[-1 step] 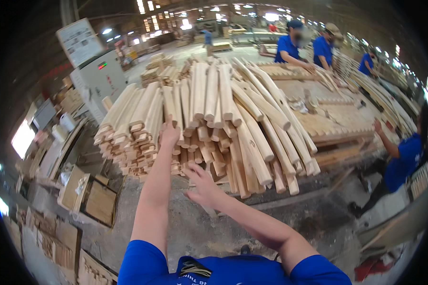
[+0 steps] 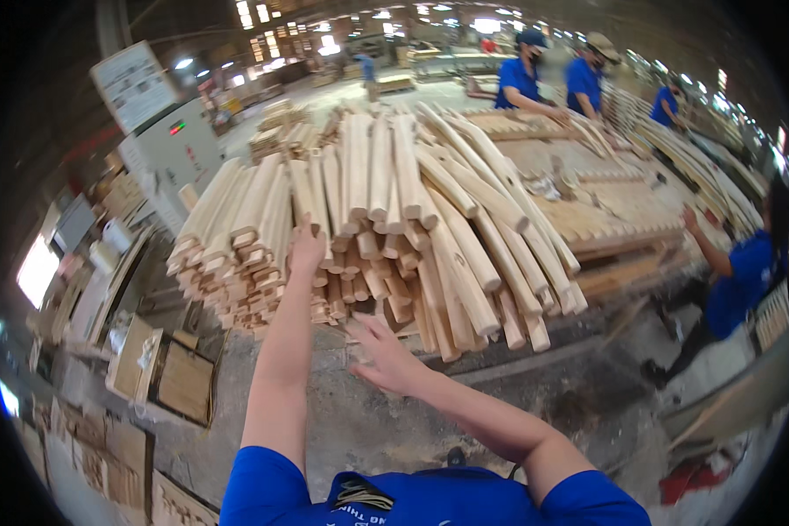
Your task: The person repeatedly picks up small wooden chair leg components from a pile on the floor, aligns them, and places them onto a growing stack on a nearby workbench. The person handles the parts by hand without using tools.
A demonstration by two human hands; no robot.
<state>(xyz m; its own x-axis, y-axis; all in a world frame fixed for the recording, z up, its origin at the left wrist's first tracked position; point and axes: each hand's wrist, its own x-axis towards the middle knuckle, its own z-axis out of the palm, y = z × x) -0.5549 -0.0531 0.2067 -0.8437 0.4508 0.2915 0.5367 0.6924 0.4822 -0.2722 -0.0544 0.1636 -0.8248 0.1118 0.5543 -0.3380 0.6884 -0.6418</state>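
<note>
A large pile of pale wooden pieces lies in front of me. Flat-sided slats (image 2: 228,206) are stacked on its left, and rounded poles (image 2: 465,263) fan out on the right with their ends toward me. My left hand (image 2: 307,252) reaches into the pile where slats and poles meet. Its fingers are closed at the near end of a wooden slat (image 2: 302,188); the slat partly hides behind them. Just below the pole ends hovers my right hand (image 2: 391,358), fingers apart and holding nothing.
A grey control cabinet (image 2: 180,149) stands at the back left. Beyond the pile to the right is a wooden worktable (image 2: 605,210), with co-workers in blue (image 2: 522,79) behind it. Another person (image 2: 736,280) is close on the right. A wooden box (image 2: 180,377) sits on the floor at left.
The whole view has shifted slightly, moving the pile a little left. My right hand has drawn slightly right and down from the pile; my left hand stays at the slat end.
</note>
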